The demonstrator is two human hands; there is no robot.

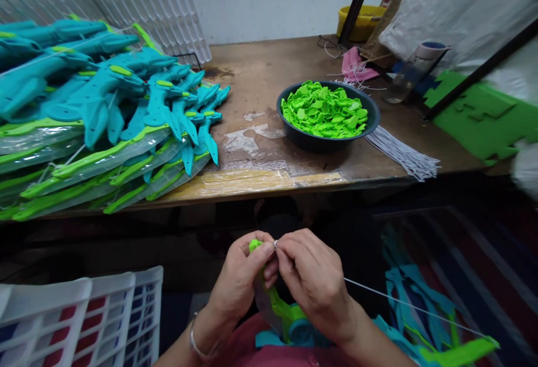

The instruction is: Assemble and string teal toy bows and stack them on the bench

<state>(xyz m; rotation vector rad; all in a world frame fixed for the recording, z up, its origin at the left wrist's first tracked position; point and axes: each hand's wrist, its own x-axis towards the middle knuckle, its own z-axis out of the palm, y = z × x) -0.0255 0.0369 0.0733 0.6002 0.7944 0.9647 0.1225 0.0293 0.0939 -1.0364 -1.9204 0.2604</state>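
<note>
Just in front of my body, my left hand (241, 277) is closed on the bright green limb of a teal and green plastic toy bow (275, 305), close to its tip. Finger and thumb of my right hand (315, 280) pinch a white cord (395, 298) at that tip, where a small white loop or knot shows between the two hands. From behind my right hand the cord stretches to another green tip at the lower right. Both hands cover part of the bow, and its teal middle lies at my lap.
A big pile of teal and green toy bows (121, 103) fills the table's left side. A dark bowl (328, 142) holds green plastic pieces. White cords (403, 154) lie beside it. At right stands a clear bottle (414, 73); a white basket (79, 316) sits lower left.
</note>
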